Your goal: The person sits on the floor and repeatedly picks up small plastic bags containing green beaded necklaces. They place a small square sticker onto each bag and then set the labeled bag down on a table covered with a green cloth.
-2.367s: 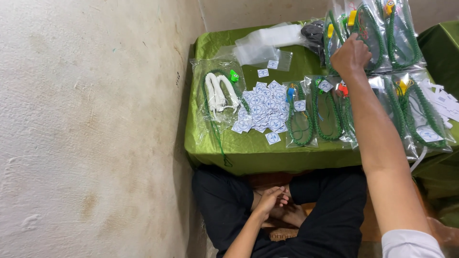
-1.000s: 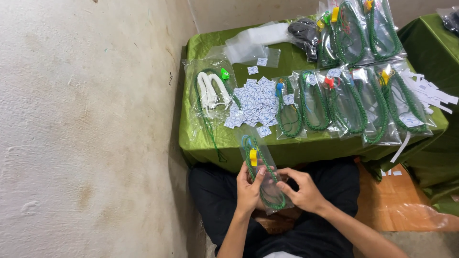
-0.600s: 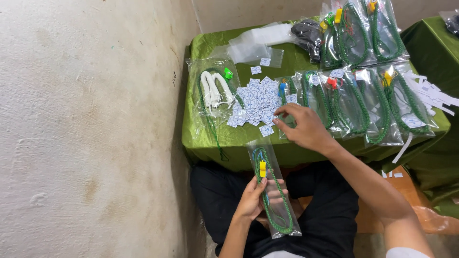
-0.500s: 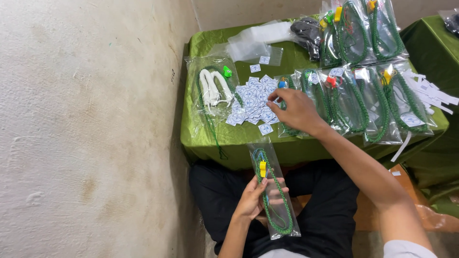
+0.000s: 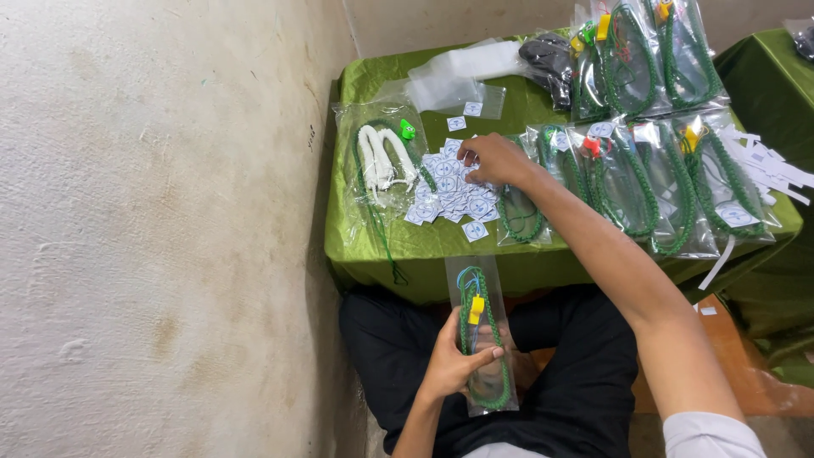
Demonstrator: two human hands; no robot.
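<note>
Inspection of the present moment: the left hand (image 5: pixel 454 360), low in the centre of the frame over the person's lap, is closed around the lower half of a clear packet of green beads (image 5: pixel 480 332), thumb across its front, the packet standing roughly upright with a yellow tag near its top. The right hand (image 5: pixel 494 159) is well apart from it, stretched to the upper centre of the frame, fingertips pinched down on the pile of small white square labels (image 5: pixel 449 188) on the green cloth table (image 5: pixel 424 246); whether one label is already nipped cannot be told. Judged handling: the packet is light, limp and slick-filmed, the bead string shifting inside, so a grip across the middle, over the beads, holds best; the labels are thin and apt to lift several at once, so take one by its edge. Against the frame half a second earlier, the right hand has moved left, off the bagged green strings (image 5: pixel 627 182) and onto the label pile, while the left hand's hold on the packet is unchanged.
</note>
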